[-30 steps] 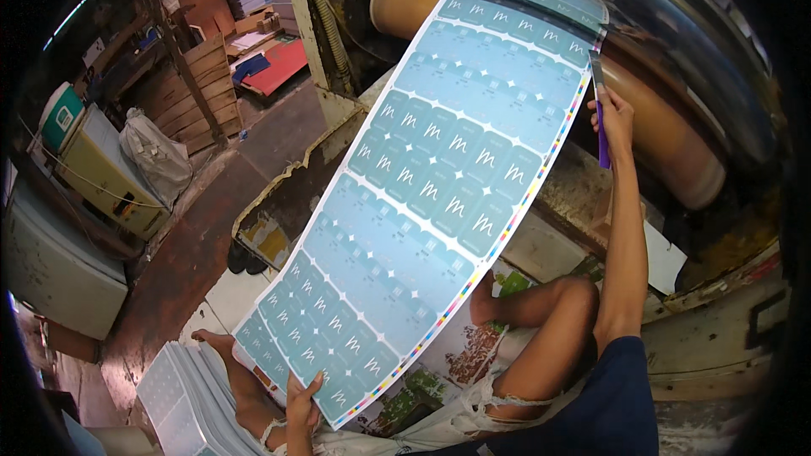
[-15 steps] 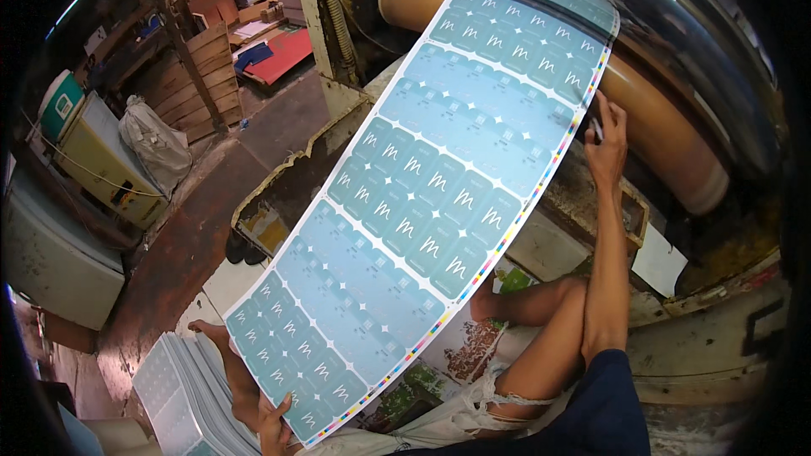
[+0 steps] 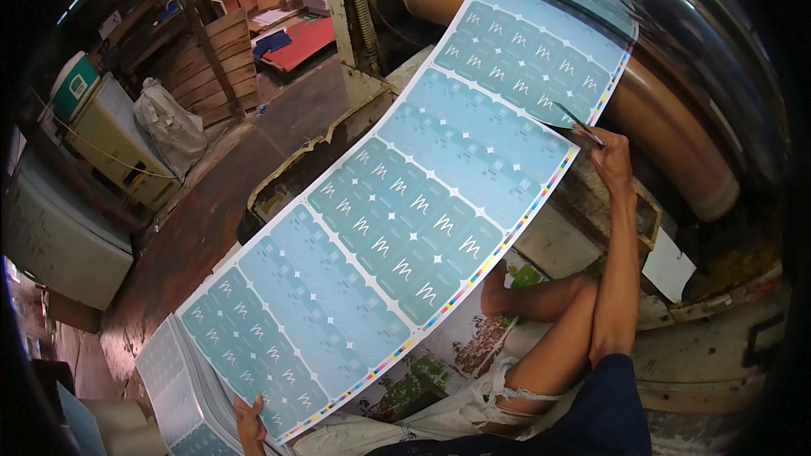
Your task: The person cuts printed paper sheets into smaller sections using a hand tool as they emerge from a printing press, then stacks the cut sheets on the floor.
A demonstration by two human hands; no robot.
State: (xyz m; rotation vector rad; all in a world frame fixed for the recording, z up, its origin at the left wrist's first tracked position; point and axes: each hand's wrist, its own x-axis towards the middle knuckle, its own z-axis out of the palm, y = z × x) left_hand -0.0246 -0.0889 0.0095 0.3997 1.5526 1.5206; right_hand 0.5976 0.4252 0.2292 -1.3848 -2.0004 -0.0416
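A long sheet of printed blue-green laminated paper [image 3: 384,228] runs from a roller at the top down to my lap, with rows of pale and darker panels and a colour strip along its right edge. My left hand [image 3: 250,422] grips its lower left corner, thumb on top. My right hand [image 3: 612,156] is closed round a thin, dark-bladed knife [image 3: 583,127] at the sheet's right edge. Beside the blade the sheet is slit at that edge, and its two parts stand slightly apart. Below left, next to my left hand, lies a thick stack of similar printed sheets [image 3: 173,397].
Brown rollers [image 3: 684,143] and machine metal stand at the upper right. A worn wooden trough [image 3: 296,156] passes under the sheet. To the left are a pale cabinet [image 3: 135,143], a white sack [image 3: 169,122] and a red board [image 3: 300,44]. A white paper [image 3: 667,268] hangs at right.
The sheet's lower end has moved left with my left hand, over the stack. My right hand has come slightly down, its blade now showing, and a slit has opened in the sheet's right edge.
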